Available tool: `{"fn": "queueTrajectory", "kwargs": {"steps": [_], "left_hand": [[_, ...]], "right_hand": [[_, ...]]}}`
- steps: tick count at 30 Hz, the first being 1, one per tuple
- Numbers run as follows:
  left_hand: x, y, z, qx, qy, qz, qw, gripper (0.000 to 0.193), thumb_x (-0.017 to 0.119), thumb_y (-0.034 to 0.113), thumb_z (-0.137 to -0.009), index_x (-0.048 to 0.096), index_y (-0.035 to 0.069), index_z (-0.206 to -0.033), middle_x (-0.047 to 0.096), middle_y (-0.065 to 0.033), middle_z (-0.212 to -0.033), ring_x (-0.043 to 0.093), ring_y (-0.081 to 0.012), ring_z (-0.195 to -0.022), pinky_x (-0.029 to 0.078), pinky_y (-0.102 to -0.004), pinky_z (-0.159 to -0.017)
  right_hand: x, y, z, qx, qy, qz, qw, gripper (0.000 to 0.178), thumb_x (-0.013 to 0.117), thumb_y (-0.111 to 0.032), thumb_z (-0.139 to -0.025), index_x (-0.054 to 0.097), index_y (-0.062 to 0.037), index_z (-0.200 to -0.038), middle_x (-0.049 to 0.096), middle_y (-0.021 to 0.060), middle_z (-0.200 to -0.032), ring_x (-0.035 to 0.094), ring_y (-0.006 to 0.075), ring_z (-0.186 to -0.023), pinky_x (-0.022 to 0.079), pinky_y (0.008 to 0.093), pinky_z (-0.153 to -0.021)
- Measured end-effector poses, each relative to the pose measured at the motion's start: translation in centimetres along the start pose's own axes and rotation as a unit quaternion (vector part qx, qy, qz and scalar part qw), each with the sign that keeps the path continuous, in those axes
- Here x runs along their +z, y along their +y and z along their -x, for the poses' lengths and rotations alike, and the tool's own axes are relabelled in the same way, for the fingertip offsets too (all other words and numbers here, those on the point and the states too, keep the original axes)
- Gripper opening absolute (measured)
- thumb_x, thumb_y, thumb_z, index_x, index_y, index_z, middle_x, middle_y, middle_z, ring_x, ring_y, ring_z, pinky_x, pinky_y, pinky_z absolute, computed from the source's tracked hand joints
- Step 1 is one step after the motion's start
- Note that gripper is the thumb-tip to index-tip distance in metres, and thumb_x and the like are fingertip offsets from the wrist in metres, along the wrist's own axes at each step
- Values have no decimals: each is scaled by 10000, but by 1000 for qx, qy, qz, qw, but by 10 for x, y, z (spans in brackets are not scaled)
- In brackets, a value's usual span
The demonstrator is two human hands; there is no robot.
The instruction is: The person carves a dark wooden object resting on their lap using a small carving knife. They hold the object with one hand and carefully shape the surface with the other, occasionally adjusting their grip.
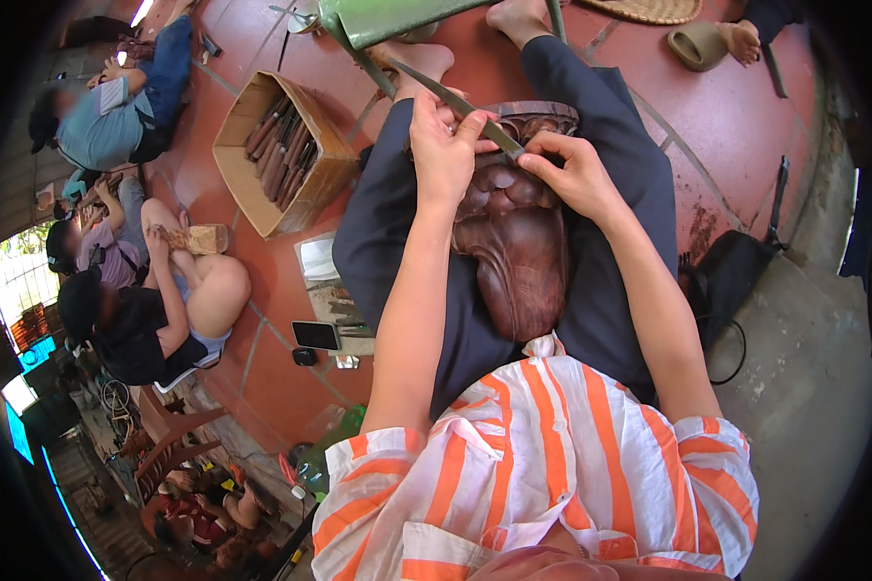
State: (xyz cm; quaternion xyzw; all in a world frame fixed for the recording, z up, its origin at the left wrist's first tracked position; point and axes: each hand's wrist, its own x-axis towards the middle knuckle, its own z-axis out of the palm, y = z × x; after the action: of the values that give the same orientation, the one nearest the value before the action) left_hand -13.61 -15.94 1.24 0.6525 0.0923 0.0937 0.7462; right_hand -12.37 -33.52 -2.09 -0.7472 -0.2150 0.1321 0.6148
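Observation:
A carved dark reddish-brown wooden figure (pixel 518 257) rests between my legs, its smooth rounded end toward me. Above its far part, a long, thin grey strip (pixel 446 95) slants from upper left down to the right; whether it is a metal blade or folded abrasive sheet I cannot tell. My left hand (pixel 444 145) is closed around the strip's middle, thumb on top. My right hand (pixel 574 172) pinches the strip's lower end between thumb and fingers, just over the carving. Both hands partly cover the carving's far end.
A cardboard box (pixel 334 179) of wooden-handled tools stands on the red tiles to my left, near a phone (pixel 316 335). Ahead is a green metal stool (pixel 397 19). A black bag (pixel 731 290) lies at right. Several people sit at left, one holding a light wood block (pixel 208 238).

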Motion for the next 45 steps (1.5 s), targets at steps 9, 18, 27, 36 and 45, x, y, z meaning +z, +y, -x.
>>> {"fn": "queueTrajectory", "kwargs": {"steps": [9,18,27,36,45], "left_hand": [[2,8,-3,-3,6,-3,1000,240,545,-82,-867,398,9,-1034,631,-136,-856,677,-197,-778,590,-260,-572],[-5,6,-13,24,-22,-53,998,236,576,-45,-876,414,25,-1033,641,-130,-872,679,-195,-804,590,-256,-600],[6,64,-55,47,-188,6,981,194,566,96,-939,513,13,-1106,672,-150,-1006,672,-183,-886,569,-271,-736],[7,38,-98,4,-271,-99,957,216,580,117,-935,534,8,-1115,678,-129,-953,676,-177,-877,570,-266,-733],[5,12,-102,-27,-264,-68,962,220,603,114,-921,550,12,-1109,678,-112,-894,680,-163,-829,576,-253,-682]], "right_hand": [[6,13,-2,-54,30,-40,997,173,651,-160,-879,610,8,-878,567,29,-679,535,96,-471,420,274,-408],[15,-28,-6,154,42,30,987,162,651,-168,-886,630,-8,-869,552,-6,-651,561,69,-618,423,260,-515],[-19,-12,2,33,89,-100,990,157,657,-141,-885,628,14,-886,570,-29,-743,486,36,-686,407,207,-626],[-1,0,7,23,65,-37,997,214,666,-155,-873,554,26,-851,542,35,-711,463,87,-670,430,251,-646],[2,-10,15,76,43,50,995,198,638,-159,-895,526,4,-873,514,47,-726,441,99,-692,413,265,-652]]}}
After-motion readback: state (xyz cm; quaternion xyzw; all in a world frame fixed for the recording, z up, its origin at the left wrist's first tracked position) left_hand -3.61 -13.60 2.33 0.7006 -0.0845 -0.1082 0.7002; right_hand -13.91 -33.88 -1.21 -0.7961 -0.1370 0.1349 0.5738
